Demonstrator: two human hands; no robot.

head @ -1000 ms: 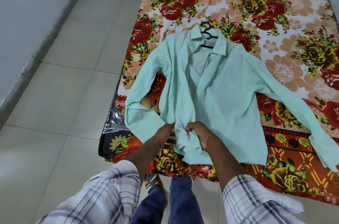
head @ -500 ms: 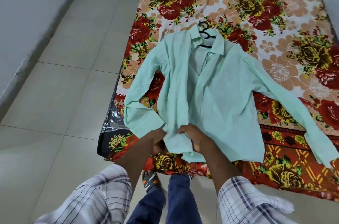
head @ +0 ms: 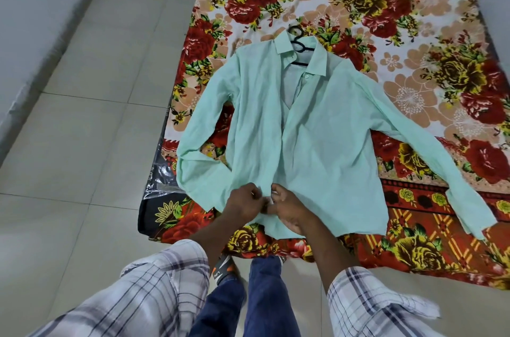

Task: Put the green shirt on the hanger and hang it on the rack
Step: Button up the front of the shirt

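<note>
The green shirt [head: 325, 129] lies spread face up on the floral bed sheet [head: 414, 19], sleeves out to both sides. A black hanger [head: 299, 44] sits inside its collar, with the hook poking out at the top. My left hand [head: 242, 202] and my right hand [head: 287, 208] meet at the shirt's front opening near the lower hem. Each pinches one edge of the front placket, fingers curled. No rack is in view.
The bed fills the right half of the view, its near corner [head: 154, 215] by my legs. Tiled floor [head: 82, 115] stretches on the left up to a grey wall [head: 33, 5]. My sandalled foot [head: 223, 270] stands just below the bed edge.
Both hands have shifted slightly up the shirt's front from the hem and drawn the two front edges together. The shirt's front lies flatter and more closed than before.
</note>
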